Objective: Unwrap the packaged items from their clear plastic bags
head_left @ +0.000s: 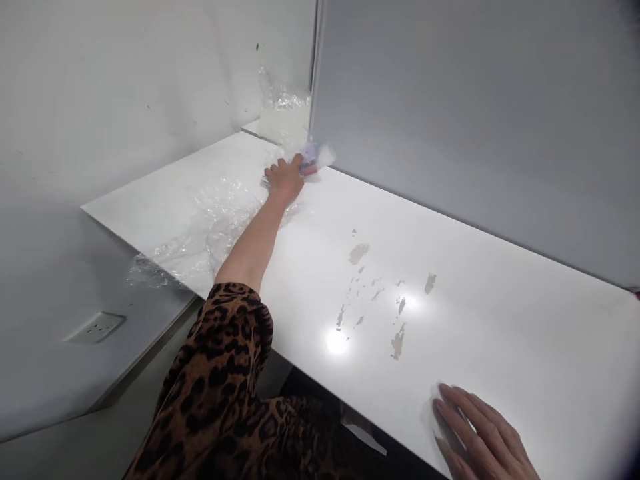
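My left hand [286, 179] stretches to the far corner of a white tabletop [480, 320]. Its fingers curl down over a small bundle, with a grey edge showing on its left. Beside the fingers is a blurred purple and red item [311, 160] with clear plastic about it; what exactly lies in the grip is hidden. Crumpled clear plastic wrap [225, 207] lies below and left of that hand. Near the front edge at the lower right, my right hand [483, 433] rests on the tabletop, fingers stretched out, holding nothing.
More clear plastic [287, 100] is heaped in the back corner. Some wrap [155, 270] hangs over the left edge. A grey panel [475, 120] borders the back, a white wall [150, 87] the left. Greyish patches [359, 253] mark the tabletop. A wall socket [97, 327] sits lower left.
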A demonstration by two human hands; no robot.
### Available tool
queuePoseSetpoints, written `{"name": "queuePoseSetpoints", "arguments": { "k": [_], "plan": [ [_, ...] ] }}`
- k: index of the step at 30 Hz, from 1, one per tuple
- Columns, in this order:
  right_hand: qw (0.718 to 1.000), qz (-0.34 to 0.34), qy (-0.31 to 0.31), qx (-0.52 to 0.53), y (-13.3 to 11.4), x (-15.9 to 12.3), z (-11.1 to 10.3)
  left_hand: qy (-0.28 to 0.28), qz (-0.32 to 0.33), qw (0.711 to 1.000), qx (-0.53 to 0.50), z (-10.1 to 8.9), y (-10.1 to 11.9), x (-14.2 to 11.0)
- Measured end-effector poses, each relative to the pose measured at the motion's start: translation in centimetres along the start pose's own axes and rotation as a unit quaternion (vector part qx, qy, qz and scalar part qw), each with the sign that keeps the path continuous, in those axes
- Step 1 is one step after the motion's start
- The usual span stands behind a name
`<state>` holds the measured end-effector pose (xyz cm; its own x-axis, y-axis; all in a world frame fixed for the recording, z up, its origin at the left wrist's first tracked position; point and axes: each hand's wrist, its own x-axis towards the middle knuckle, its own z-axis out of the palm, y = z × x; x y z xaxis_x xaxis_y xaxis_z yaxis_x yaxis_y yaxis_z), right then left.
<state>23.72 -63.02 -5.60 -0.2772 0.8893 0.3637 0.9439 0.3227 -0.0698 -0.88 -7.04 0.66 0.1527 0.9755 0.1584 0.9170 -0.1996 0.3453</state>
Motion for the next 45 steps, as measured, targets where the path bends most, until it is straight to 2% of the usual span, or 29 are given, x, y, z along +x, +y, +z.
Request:
{"name": "queuePoseSetpoints", "arguments": {
  "k": [3, 6, 12, 14, 16, 19, 22, 24, 26, 30, 32, 34, 35, 38, 40, 43, 45],
  "plan": [
    [1.000, -0.002, -0.001, 0.009, -0.3, 1.0, -0.6, -0.024, 0.072, 0.997, 0.022, -0.4, 0.7, -4.2],
    [1.000, -0.012, 0.004, 0.017, -0.4, 1.6, -0.6, -0.056, 0.151, 0.987, 0.015, -0.3, 3.1, -9.1],
    [0.999, 0.002, 0.010, 0.042, -0.8, 2.1, 0.0, -0.126, 0.307, 0.943, 0.001, 2.0, 11.9, -19.3],
    [0.998, 0.014, 0.018, 0.061, -0.9, 2.3, -0.2, -0.140, 0.339, 0.930, -0.012, 2.6, 14.7, -22.4],
    [0.995, 0.030, 0.051, 0.079, -0.8, 2.6, -0.4, -0.154, 0.355, 0.922, -0.030, 2.8, 16.7, -24.9],
    [0.981, 0.090, 0.157, 0.069, 0.5, 3.7, -1.0, -0.179, 0.355, 0.916, -0.056, 2.3, 18.3, -27.0],
    [0.946, 0.186, 0.257, 0.065, 3.3, 6.1, -1.8, -0.196, 0.337, 0.916, -0.094, 1.7, 18.5, -28.0],
    [0.919, 0.236, 0.300, 0.095, 5.6, 8.5, -2.2, -0.187, 0.318, 0.920, -0.131, 1.5, 18.4, -28.4],
    [0.892, 0.287, 0.315, 0.151, 7.8, 11.0, -2.2, -0.159, 0.303, 0.925, -0.163, 1.5, 18.2, -28.7],
    [0.817, 0.401, 0.293, 0.292, 10.6, 15.0, -1.3, -0.088, 0.296, 0.918, -0.250, 2.1, 18.4, -28.9],
    [0.786, 0.409, 0.285, 0.366, 11.0, 15.8, -0.8, -0.055, 0.280, 0.901, -0.326, 2.4, 18.8, -28.6],
    [0.746, 0.389, 0.317, 0.438, 11.2, 15.9, -0.8, -0.026, 0.240, 0.886, -0.396, 2.5, 19.3, -28.1],
    [0.716, 0.379, 0.345, 0.475, 11.3, 15.7, -1.0, -0.013, 0.214, 0.881, -0.423, 2.5, 19.6, -27.8],
    [0.596, 0.355, 0.408, 0.594, 11.9, 14.5, -2.0, 0.011, 0.133, 0.873, -0.469, 2.5, 20.7, -26.8],
    [0.504, 0.350, 0.424, 0.666, 12.8, 13.6, -2.6, 0.014, 0.111, 0.875, -0.472, 2.5, 21.6, -26.2],
    [0.372, 0.350, 0.459, 0.727, 14.3, 12.4, -3.1, 0.015, 0.135, 0.903, -0.409, 2.8, 23.0, -26.1],
    [0.309, 0.339, 0.487, 0.743, 15.2, 12.0, -3.2, 0.055, 0.175, 0.925, -0.332, 2.9, 23.8, -26.7]
  ]
}}
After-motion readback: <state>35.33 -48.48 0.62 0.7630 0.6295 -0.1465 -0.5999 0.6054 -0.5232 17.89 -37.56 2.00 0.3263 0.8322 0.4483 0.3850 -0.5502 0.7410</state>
